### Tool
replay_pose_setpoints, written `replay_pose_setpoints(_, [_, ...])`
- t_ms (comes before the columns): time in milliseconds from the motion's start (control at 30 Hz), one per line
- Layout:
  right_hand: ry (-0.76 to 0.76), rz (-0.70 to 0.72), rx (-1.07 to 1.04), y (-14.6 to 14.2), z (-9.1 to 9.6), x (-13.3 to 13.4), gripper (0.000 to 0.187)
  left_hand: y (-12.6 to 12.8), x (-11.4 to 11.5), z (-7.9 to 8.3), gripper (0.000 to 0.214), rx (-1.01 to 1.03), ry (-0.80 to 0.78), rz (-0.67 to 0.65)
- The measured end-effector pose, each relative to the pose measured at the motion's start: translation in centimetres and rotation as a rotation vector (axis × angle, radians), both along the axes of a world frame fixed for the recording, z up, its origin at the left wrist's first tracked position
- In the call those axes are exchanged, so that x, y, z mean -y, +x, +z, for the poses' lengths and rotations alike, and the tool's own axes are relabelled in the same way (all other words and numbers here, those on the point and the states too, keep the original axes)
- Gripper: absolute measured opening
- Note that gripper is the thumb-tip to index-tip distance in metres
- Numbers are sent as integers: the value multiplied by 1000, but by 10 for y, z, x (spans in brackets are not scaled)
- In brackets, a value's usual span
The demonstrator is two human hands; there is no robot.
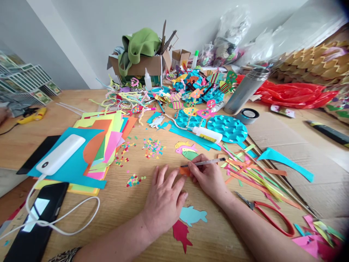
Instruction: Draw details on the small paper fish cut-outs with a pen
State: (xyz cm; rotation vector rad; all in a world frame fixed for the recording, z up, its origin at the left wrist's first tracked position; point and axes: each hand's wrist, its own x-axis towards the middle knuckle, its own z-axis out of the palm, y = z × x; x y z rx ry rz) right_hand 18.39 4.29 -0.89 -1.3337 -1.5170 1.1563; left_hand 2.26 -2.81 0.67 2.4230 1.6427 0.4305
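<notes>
My left hand (163,196) lies flat on the wooden table (114,203), fingers stretched out, fingertips pressing on a small orange paper piece (184,171). My right hand (208,176) is closed around a pen (207,162), its tip touching the orange piece. Just beyond lie yellow, pink and green paper fish (187,150). A light blue paper fish (192,215) and a red paper fish (180,233) lie between my forearms.
A stack of coloured paper (100,145) with a white power bank (60,153) lies left, a phone (38,218) below it. A glue bottle (205,134), blue discs (227,128), paper strips (251,174) and red scissors (272,214) lie right. A cardboard box (141,65) stands behind.
</notes>
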Motion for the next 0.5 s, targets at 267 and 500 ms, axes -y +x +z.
replay_pose_setpoints(267, [-3,11,-23,0,-2,0,28,1,0,0,40,9,-32,0])
replay_pose_setpoints(500, [-14,3,-18,0,2,1,25,0,0,1,39,8,-24,-4])
